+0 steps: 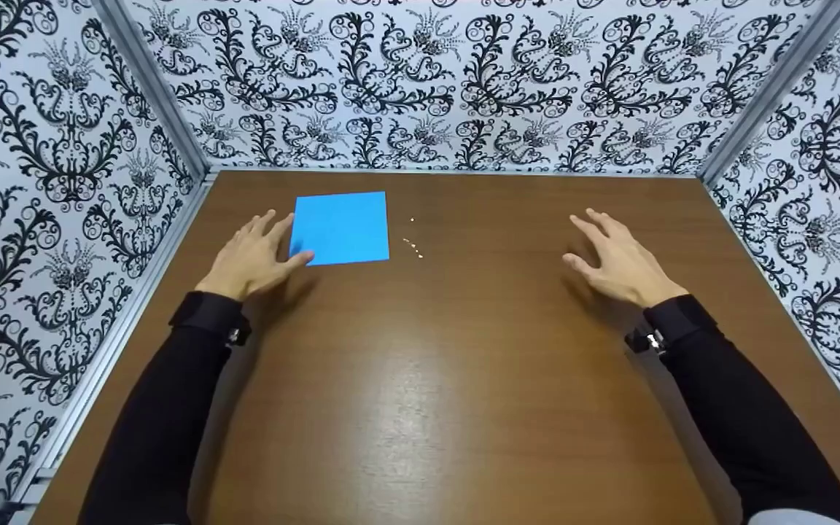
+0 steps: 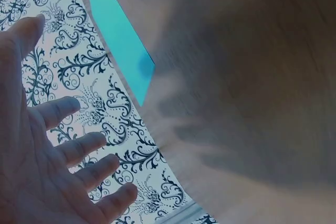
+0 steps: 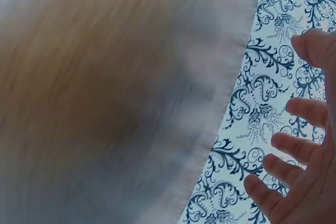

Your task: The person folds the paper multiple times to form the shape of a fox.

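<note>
The blue sheet lies just right of the left hand, nearer than the right hand; both hands' fingers are spread.

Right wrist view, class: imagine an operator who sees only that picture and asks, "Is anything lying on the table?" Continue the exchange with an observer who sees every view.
Observer: Yes, a blue sheet lies flat on the table, toward the far left.
Operator: Which hand is nearest to it?
Observer: The left hand; in the head view its thumb overlaps the sheet's near left corner.
Operator: Anything beside the sheet on its other side?
Observer: A few small pale specks, just to its right.
</note>
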`<state>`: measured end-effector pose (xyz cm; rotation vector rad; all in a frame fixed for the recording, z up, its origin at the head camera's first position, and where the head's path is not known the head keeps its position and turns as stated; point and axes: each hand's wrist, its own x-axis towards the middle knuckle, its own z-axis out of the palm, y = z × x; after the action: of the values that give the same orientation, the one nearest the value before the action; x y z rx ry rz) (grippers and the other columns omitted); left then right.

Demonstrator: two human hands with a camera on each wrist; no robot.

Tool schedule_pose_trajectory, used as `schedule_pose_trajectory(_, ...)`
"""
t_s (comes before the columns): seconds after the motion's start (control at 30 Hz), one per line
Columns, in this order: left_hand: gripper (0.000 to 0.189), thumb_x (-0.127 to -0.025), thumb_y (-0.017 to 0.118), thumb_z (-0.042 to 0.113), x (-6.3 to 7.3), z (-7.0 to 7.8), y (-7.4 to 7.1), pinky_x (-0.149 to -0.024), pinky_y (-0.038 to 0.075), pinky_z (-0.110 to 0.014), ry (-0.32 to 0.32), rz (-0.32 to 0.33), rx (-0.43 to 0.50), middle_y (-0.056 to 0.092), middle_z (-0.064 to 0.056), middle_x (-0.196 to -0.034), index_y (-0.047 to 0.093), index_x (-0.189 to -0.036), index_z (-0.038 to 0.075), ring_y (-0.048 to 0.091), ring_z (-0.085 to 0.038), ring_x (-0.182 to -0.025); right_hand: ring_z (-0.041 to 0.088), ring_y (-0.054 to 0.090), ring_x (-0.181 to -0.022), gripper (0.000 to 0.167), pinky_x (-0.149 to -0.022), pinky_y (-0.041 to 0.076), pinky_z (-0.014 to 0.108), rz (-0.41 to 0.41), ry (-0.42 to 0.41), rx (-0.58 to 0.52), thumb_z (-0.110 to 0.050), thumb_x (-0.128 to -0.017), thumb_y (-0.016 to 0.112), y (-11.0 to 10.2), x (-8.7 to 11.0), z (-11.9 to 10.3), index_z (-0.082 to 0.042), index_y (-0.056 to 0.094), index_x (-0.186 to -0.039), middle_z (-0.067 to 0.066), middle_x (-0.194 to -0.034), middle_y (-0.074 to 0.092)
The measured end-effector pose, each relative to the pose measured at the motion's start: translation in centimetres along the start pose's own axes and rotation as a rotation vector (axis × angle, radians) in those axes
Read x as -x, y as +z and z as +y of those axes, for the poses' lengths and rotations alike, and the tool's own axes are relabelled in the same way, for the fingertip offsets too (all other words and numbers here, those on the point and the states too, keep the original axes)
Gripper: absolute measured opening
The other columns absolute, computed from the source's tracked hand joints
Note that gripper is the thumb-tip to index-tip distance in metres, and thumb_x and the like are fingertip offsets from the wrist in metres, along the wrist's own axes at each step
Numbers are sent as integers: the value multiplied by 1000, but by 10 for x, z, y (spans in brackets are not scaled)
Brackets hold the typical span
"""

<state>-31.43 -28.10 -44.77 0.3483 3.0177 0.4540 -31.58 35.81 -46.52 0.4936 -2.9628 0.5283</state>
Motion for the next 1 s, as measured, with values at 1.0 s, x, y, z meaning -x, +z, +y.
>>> schedule_pose_trajectory(1.0,71,-123,61,42,-35,34,21,-138,40,-80,29,-63,-5,35,-33,-190,42,-183,7,35,-57,-177,52,38,-176,67,-142,36,76,42,-79,-71,-31,-117,73,19,-10,-43,-12,52,-178,22,-191,40)
